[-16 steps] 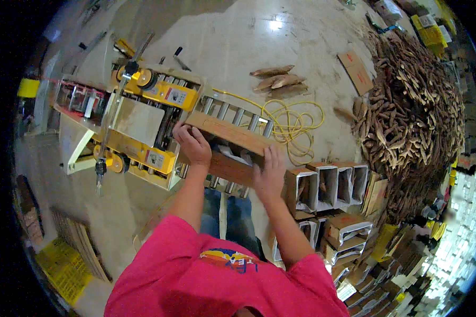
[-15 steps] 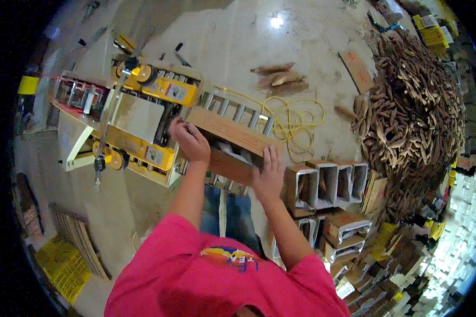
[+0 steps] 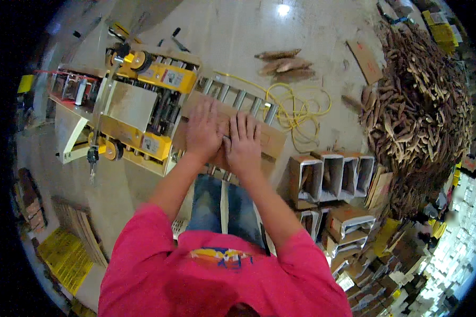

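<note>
A: Where are our fingers?
B: On the cardboard box (image 3: pixel 273 138). Left hand (image 3: pixel 204 132) is palm down on the top flaps (image 3: pixel 230 109), fingers straight, slightly apart. Right hand (image 3: pixel 243 143) lies just beside it, fingers extended too. Neither is clamped on anything. Can't make out the thumbs well.

A: What changed?
B: Half a second ago we had a hand near each end, with a gap between the flaps and pale liner showing. Now both hands are together mid-top, flaps down under them, liner hidden. We read that as the top being closed, held by hand pressure. No tape that we can see on it.

A: Box location?
B: Right under our fingers, on the roller conveyor (image 3: pixel 240 99); bare rollers show just beyond the fingertips. Left of the fingers: what looks like a yellow carton sealer (image 3: pixel 158 76). Box is short of its middle.

A: Further out?
B: Right of the fingers: lined cartons (image 3: pixel 296 185) on their sides, yellow cord (image 3: pixel 301 127) on the floor. Beyond the fingertips: a few loose roots (image 3: pixel 285 65). Far right: big root pile (image 3: pixel 407 124).

A: Labels, writing?
B: Pale labels (image 3: pixel 172 78) on the sealer's yellow guards, too small to read. Blurred red print on the box. Coloured graphic (image 3: pixel 222 257) on our pink shirt (image 3: pixel 195 288). No brand we can call.
</note>
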A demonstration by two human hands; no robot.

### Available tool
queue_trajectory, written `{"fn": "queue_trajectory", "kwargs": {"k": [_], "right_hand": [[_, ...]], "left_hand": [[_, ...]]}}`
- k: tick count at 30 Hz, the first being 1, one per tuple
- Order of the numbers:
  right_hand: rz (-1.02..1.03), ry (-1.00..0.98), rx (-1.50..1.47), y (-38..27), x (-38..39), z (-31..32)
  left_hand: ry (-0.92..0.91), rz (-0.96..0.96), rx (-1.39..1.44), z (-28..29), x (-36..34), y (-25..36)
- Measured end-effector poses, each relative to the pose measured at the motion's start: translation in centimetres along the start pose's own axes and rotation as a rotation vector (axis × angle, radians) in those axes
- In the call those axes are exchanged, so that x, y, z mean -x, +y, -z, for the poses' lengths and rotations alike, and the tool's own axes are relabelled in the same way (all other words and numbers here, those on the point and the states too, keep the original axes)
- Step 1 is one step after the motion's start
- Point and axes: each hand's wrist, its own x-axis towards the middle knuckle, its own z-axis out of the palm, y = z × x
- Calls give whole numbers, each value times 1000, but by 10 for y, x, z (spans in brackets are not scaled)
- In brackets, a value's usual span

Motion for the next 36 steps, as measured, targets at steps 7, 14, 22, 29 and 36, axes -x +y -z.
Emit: {"fn": "queue_trajectory", "kwargs": {"k": [7,14,22,29,36], "right_hand": [[61,-95,33,14,2,-30],[-79,-126,14,23,8,1],[-844,90,-528,47,31,2],[-780,15,-510,36,14,-12],[-768,14,-586,-53,-34,-42]], "left_hand": [[-63,-57,-173,-6,14,-7],[-64,-36,-117,0,-8,-11],[-23,-73,-101,-4,-6,-11],[226,9,-96,59,-25,-82],[171,229,-96,60,-22,-160]]}}
